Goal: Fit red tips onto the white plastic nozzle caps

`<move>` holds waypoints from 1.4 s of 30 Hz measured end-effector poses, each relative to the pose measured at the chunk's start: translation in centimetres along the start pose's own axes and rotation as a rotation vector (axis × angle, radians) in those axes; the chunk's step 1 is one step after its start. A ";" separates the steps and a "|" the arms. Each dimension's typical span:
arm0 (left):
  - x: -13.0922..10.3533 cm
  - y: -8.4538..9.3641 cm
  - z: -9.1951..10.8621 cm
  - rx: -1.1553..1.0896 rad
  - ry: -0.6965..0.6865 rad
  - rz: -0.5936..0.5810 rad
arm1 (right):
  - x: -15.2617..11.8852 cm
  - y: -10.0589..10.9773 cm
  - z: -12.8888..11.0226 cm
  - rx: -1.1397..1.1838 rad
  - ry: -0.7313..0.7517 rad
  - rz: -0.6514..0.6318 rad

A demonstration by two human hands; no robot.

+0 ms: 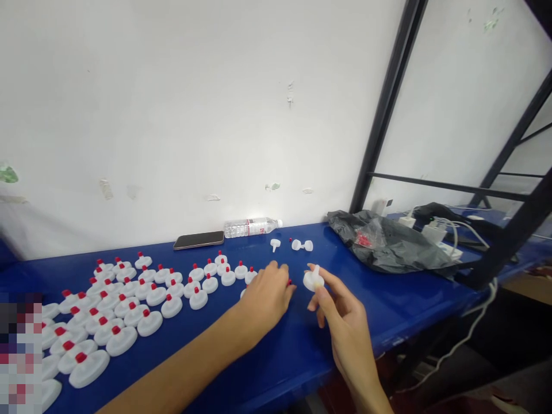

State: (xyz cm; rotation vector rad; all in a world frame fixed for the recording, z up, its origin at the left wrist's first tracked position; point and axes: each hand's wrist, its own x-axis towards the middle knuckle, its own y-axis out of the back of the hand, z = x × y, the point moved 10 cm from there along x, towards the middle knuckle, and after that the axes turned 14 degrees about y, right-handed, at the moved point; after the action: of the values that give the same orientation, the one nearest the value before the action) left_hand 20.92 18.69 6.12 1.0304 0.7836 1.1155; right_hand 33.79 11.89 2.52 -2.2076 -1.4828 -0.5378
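Note:
My right hand (345,313) pinches a white round cap with a narrow spout (313,280) between thumb and fingers, its spout pointing up and bare. Just left of it, my left hand (268,292) has its fingers closed on a small red tip cap (289,282), only partly visible. Several white spouted caps topped with red tips (172,305) stand spread over the table to the left, and some are partly hidden behind my left hand. Beyond my hands lie a loose white spouted piece (275,244), a white double-ended piece (302,245) and a loose red tip (290,239).
Against the wall are a phone (199,240) and a clear plastic bottle (252,227) on its side. A dark plastic bag (388,244) with a small clear packet of red tips (368,237) lies at the right, near chargers and cables (435,233). A black metal post (386,109) rises behind.

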 end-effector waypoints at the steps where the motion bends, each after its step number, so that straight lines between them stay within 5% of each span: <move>1: 0.0 -0.6 0.1 0.052 0.000 0.001 | 0.0 -0.1 0.0 0.004 -0.002 -0.012; 13: 0.0 -1.3 0.6 0.281 -0.008 0.031 | -0.1 -0.9 -0.1 -0.023 -0.018 -0.112; 20: -0.4 3.6 -0.8 0.068 -0.012 0.154 | 0.3 -1.7 -0.8 -0.026 0.000 -0.163; 23: -0.7 5.3 -2.1 -0.191 -0.010 0.081 | 0.1 -2.6 -1.0 -0.036 -0.032 -0.236; 27: -1.0 4.7 -3.9 -0.495 0.019 -0.166 | -0.4 -3.4 -0.7 -0.007 -0.078 -0.303; 35: -1.7 3.6 -3.3 -0.635 -0.088 -0.335 | -0.6 -3.9 0.6 0.109 -0.110 -0.301; 42: -2.2 4.4 -2.6 -0.646 -0.168 -0.234 | -0.3 -3.2 0.5 0.099 -0.098 -0.243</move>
State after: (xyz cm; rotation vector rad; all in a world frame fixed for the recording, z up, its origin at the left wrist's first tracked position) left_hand 16.48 17.66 9.34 0.4638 0.3525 0.9679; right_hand 30.75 13.00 2.30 -2.0167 -1.8025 -0.4263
